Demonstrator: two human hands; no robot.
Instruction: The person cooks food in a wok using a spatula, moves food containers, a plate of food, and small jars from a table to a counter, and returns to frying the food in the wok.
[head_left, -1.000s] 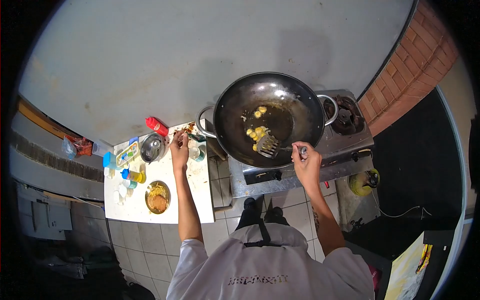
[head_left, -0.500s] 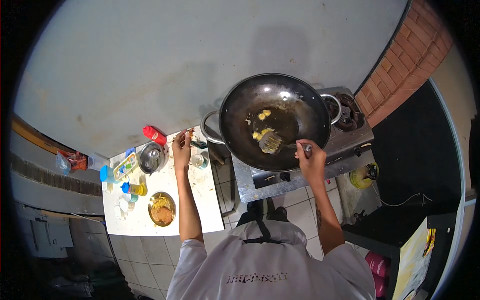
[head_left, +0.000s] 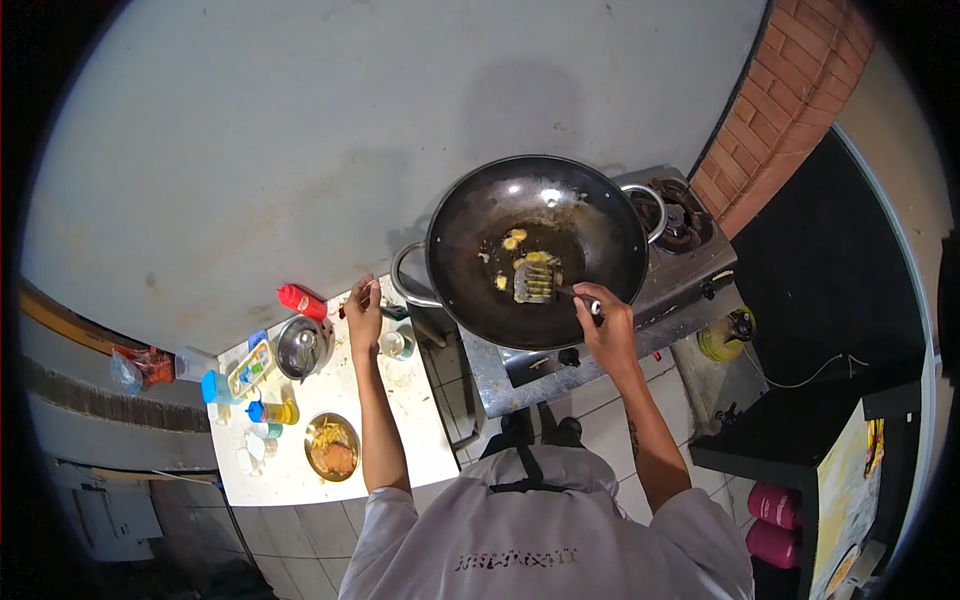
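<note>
My right hand (head_left: 608, 325) is closed around the handle of a slotted metal spatula (head_left: 534, 283). The spatula's blade rests low in a large dark wok (head_left: 470, 210) with two loop handles. Small yellow pieces of food (head_left: 514, 239) lie in the shiny wok bottom, some of them touching the blade. My left hand (head_left: 363, 312) hovers over the back of the white table (head_left: 400, 440), left of the wok's handle, fingers stretched out and loosely apart. Nearest to it are a glass jar (head_left: 396, 345) and a red squeeze bottle (head_left: 302, 300).
The wok sits on a metal gas stove (head_left: 500, 385) with a second burner (head_left: 683, 228) to the right. On the table are a metal bowl (head_left: 300, 347), a yellow bottle with a blue cap (head_left: 272, 412) and a plate of food (head_left: 331, 447). A green gas cylinder (head_left: 724, 335) stands below right.
The spatula has turned a little in the wok, and the yellow pieces around it have shifted apart. My left hand has lowered slightly. The whole view has tilted a little.
</note>
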